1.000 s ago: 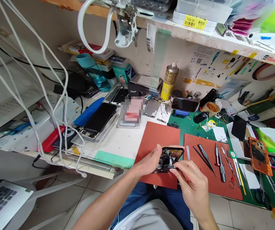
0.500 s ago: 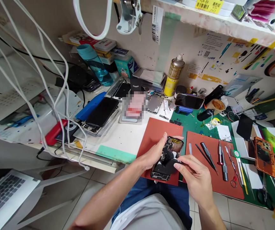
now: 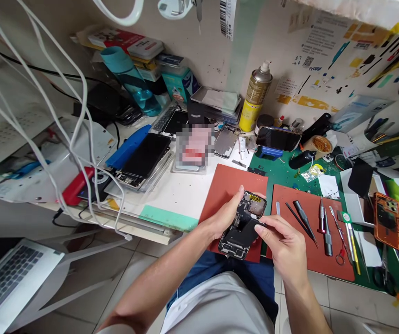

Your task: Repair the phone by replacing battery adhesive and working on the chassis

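Note:
An opened smartphone [image 3: 232, 249], its inner parts showing, is held at a tilt over the left brown mat [image 3: 216, 190]. My left hand [image 3: 222, 220] is closed around its left side, the thumb along the upper edge. With thumb and fingertips, my right hand [image 3: 286, 241] pinches the upper right edge of a flat black battery [image 3: 245, 235]. That battery lies over the lower part of the phone's housing, and its right end sticks out slightly past the frame. How far it sits inside the housing cannot be made out.
On the right mat [image 3: 324, 264] lie tweezers [image 3: 297, 219], screwdrivers [image 3: 327, 236] and other tools. Scissors [image 3: 383, 278] and an orange phone case [image 3: 390, 222] are farther right. Behind stand a spray can [image 3: 255, 97] and a phone on a blue stand [image 3: 278, 138]. White cables [image 3: 81, 111] hang at left.
The battery has come down flatter against the phone's housing, still pinched by my right hand. My left hand keeps its hold on the phone. The camera view has shifted slightly downward.

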A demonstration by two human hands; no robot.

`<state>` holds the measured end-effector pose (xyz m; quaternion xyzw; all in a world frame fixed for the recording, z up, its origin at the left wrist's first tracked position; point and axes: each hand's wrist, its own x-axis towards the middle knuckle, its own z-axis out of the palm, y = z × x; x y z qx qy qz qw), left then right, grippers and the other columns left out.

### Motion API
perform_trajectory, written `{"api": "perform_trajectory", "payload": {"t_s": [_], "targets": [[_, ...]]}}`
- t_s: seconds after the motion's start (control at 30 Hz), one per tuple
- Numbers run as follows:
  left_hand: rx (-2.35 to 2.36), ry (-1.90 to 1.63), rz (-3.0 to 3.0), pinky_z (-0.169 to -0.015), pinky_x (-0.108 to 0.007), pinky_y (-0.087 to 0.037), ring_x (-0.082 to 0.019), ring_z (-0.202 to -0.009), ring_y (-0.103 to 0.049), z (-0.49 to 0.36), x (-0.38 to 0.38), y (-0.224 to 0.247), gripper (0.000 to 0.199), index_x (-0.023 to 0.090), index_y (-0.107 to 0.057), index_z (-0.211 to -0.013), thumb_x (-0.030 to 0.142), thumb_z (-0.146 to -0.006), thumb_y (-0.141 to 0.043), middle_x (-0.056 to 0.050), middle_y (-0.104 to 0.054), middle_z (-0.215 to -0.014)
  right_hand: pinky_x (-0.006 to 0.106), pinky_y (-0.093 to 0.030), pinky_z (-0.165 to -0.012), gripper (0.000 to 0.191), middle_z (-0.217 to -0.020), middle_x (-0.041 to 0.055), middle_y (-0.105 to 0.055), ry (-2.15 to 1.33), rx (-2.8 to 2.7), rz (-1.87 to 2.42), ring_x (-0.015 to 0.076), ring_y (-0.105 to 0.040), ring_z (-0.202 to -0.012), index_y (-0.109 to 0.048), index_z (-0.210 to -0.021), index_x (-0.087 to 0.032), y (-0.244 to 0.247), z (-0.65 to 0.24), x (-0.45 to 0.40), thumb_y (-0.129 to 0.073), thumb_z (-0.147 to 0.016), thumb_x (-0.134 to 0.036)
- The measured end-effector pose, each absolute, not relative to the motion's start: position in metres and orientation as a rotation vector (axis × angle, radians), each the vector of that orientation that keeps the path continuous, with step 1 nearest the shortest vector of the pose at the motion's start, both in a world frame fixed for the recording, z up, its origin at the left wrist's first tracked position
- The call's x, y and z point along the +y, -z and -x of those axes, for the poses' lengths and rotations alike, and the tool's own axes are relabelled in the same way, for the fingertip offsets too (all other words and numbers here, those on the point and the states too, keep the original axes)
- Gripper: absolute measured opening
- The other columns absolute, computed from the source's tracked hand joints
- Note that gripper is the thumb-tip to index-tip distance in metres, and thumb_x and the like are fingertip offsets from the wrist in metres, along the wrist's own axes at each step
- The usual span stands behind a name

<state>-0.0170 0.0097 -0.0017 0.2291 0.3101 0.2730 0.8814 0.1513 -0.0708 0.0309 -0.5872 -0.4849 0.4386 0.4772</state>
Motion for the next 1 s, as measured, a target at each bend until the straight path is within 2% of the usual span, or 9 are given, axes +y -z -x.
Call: {"api": "perform_trajectory", "payload": {"t_s": [0.17,0.27,0.43,0.6,0.87,1.0], "targets": [[0.596,-0.551,-0.438,-0.056,-0.035,-0.061,-0.022,-0.057,-0.072,0.017,0.011,0.003,0.083,0.022,-0.061,-0.154,0.084,-0.1,-0.046,-0.011,-0.082,-0.099,0.028,-0.062,-0.061,0.011,-0.092,0.0047,-0.076,-1.101,-1.134,1.425,0.017,-0.07,-0.071,-0.087,-0.094,-0.025,-0.031,-0.151,-0.069,-0.087,-0.09,-0.035],[0.599,-0.527,-0.402,-0.056,-0.037,-0.062,-0.025,-0.061,-0.075,0.018,0.011,0.003,0.082,0.023,-0.061,-0.154,0.083,-0.101,-0.044,-0.013,-0.082,-0.103,0.027,-0.062,-0.061,0.01,-0.092,0.0045,-0.077,-1.051,-1.133,1.42,0.0167,-0.071,-0.072,-0.087,-0.095,-0.025,-0.033,-0.154,-0.066,-0.087,-0.089,-0.033],[0.579,-0.546,-0.369,-0.057,-0.035,-0.064,-0.025,-0.068,-0.078,0.019,0.011,0.002,0.079,0.027,-0.061,-0.154,0.084,-0.1,-0.046,-0.013,-0.082,-0.109,0.027,-0.062,-0.062,0.007,-0.092,0.005,-0.077,-0.971,-1.176,1.386,0.0173,-0.072,-0.075,-0.087,-0.095,-0.024,-0.04,-0.159,-0.063,-0.087,-0.09,-0.028],[0.59,-0.498,-0.35,-0.057,-0.044,-0.067,-0.029,-0.064,-0.079,0.02,0.011,0.003,0.083,0.026,-0.057,-0.157,0.085,-0.1,-0.044,-0.015,-0.081,-0.113,0.026,-0.061,-0.062,0.005,-0.09,0.0027,-0.077,-0.945,-1.186,1.35,0.0158,-0.071,-0.073,-0.087,-0.096,-0.026,-0.045,-0.157,-0.06,-0.086,-0.091,-0.025],[0.549,-0.506,-0.338,-0.055,-0.043,-0.066,-0.03,-0.061,-0.079,0.02,0.011,0.001,0.082,0.024,-0.055,-0.158,0.082,-0.102,-0.041,-0.013,-0.083,-0.101,0.029,-0.058,-0.059,0.006,-0.092,0.0049,-0.077,-0.766,-1.272,1.409,0.0189,-0.071,-0.078,-0.087,-0.097,-0.026,-0.05,-0.158,-0.064,-0.086,-0.092,-0.027],[0.567,-0.478,-0.338,-0.054,-0.04,-0.063,-0.03,-0.061,-0.079,0.021,0.01,0.0,0.083,0.026,-0.056,-0.158,0.084,-0.101,-0.043,-0.015,-0.084,-0.104,0.03,-0.054,-0.058,0.008,-0.093,0.0047,-0.077,-0.677,-1.206,1.414,0.0179,-0.068,-0.074,-0.086,-0.096,-0.025,-0.056,-0.163,-0.062,-0.088,-0.089,-0.028]]}}
